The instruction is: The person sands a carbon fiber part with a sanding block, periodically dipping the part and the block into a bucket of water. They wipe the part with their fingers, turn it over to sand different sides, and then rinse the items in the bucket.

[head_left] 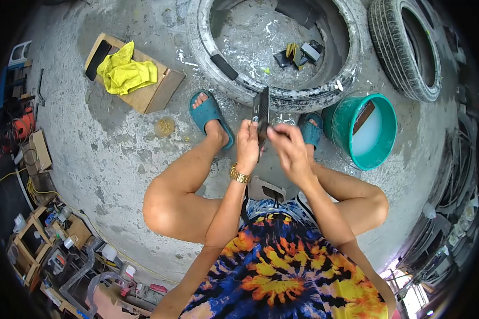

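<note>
Between my knees, my left hand (248,144), with a gold watch at the wrist, grips a thin, dark flat piece (263,109) held on edge. My right hand (290,153) is just to its right, fingers curled and thumb side close to the piece. Whether those fingers touch it or pinch something small is hidden and slightly blurred. Just beyond the piece lies a worn tire (197,40) on its side, wet and streaked with white. A dark strip (224,67) rests on its near left rim.
Inside the tire sit several dark pads and a grey block (310,51). A green bucket (388,127) of cloudy water, with a brown block (363,118), stands right. Another tire (391,48) is beyond it. Left, a yellow cloth (130,77) lies on a cardboard box (159,87).
</note>
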### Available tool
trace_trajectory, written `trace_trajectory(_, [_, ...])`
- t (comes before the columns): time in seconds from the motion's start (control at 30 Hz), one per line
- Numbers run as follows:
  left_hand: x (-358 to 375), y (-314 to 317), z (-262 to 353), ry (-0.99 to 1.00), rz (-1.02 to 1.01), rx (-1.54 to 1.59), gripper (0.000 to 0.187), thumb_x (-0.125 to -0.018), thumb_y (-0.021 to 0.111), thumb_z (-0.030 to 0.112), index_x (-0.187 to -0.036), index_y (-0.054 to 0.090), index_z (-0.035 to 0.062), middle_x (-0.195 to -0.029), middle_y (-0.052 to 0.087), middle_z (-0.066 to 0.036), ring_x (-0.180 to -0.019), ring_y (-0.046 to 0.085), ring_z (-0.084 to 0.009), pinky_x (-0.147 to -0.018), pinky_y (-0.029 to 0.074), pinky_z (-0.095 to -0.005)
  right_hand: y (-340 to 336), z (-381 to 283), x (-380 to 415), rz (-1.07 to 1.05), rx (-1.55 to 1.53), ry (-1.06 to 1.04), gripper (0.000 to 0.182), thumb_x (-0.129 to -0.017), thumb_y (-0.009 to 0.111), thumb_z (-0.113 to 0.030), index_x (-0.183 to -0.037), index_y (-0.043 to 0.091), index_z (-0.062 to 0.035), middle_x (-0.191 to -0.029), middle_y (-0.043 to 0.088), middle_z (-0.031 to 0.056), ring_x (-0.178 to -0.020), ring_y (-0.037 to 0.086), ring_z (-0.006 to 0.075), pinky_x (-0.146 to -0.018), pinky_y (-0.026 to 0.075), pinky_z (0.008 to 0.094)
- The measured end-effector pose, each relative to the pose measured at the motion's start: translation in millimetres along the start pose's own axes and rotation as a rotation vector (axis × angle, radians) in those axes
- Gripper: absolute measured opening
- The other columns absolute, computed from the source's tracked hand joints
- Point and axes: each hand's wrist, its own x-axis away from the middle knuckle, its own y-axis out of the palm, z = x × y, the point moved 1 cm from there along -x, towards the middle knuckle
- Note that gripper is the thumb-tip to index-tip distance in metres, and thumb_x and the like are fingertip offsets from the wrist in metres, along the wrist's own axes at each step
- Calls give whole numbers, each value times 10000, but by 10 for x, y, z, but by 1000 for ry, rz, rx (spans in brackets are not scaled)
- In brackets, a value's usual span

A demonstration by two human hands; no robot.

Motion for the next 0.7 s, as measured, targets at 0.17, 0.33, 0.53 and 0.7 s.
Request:
trace_trajectory(0.17, [55, 21, 41, -5, 8, -52, 237, -1012, 441, 249, -832, 459, 96, -578, 466, 22, -382, 419, -63, -312, 314, -223, 166, 172, -168, 172, -68, 150, 372, -786, 618, 62, -1132, 662, -64, -1075, 577, 176, -1014, 562, 333, -873, 463, 384])
trace_trajectory(0.33, [-3, 2, -121, 34, 23, -43, 264, -1014, 423, 248, -819, 444, 72, -524, 465, -14, -363, 448, -94, -313, 345, -253, 89, -103, 196, 135, -99, 133, 345, -784, 646, 46, -1114, 665, -52, -1072, 589, 172, -1016, 564, 335, -892, 451, 395])
trace_trajectory(0.53, [-98, -57, -233, 88, 26, -137, 267, -1013, 422, 242, -819, 454, 61, -535, 458, -14, -389, 462, -106, -333, 369, -265, 134, -232, 322, 161, -69, 125, 305, -806, 602, 45, -1096, 662, -27, -1069, 589, 168, -982, 561, 334, -851, 455, 382])
trace_trajectory(0.7, [12, 51, -72, 130, 50, -169, 272, -1012, 419, 243, -831, 467, 45, -593, 473, -37, -384, 448, -105, -341, 395, -266, 164, 88, -50, 204, -98, 224, 387, -794, 607, 48, -1159, 649, -75, -1073, 577, 168, -990, 555, 339, -860, 454, 389])
